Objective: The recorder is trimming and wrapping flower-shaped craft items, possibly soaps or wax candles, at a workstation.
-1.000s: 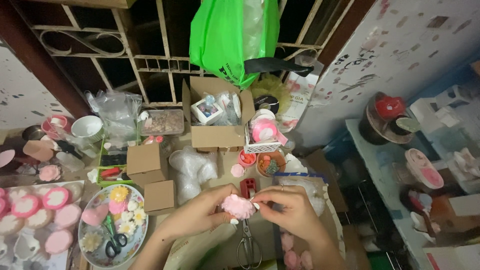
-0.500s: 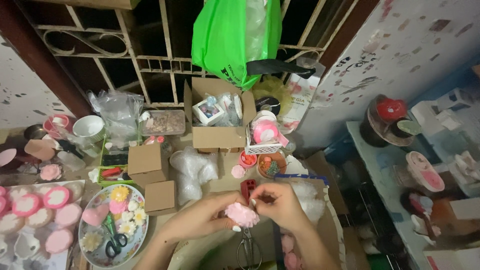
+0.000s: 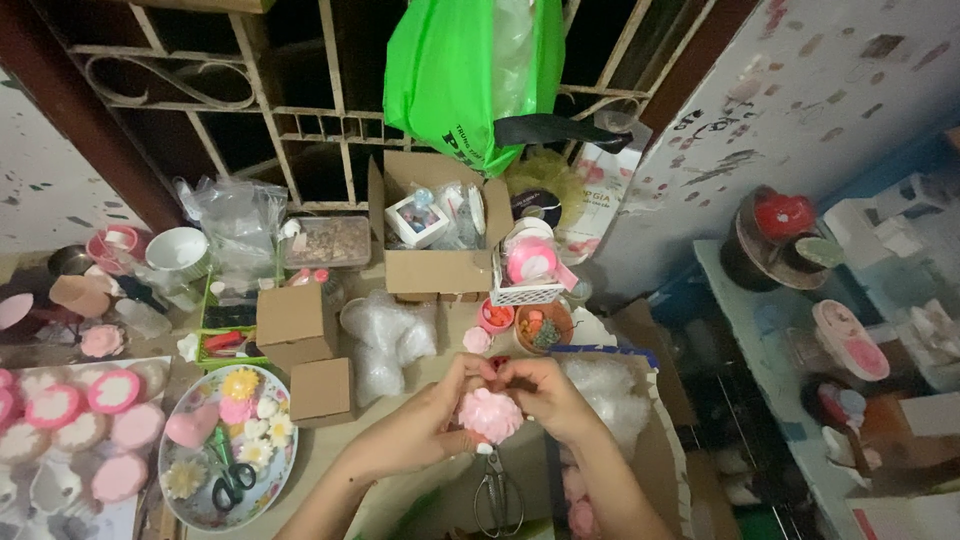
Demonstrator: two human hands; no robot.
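Both hands meet at the near middle of the counter (image 3: pixel 330 455): the left hand (image 3: pixel 425 435) cups a pink flower-shaped piece (image 3: pixel 490 413) from the left, while the right hand (image 3: pixel 545 395) pinches its upper right edge with closed fingers, so the piece sits gripped between them, lifted just above the surface. Directly below it lie small metal snips (image 3: pixel 497 495), untouched. To the left a round tray (image 3: pixel 175 500) carries many finished-looking flower pieces and green-handled scissors (image 3: pixel 232 478), and pink-topped rounds (image 3: pixel 85 425) line the far-left edge, so much of the work seems done. Farther back stand small cardboard boxes (image 3: pixel 296 325), an open carton (image 3: pixel 440 268) and a hanging green bag (image 3: pixel 470 70).
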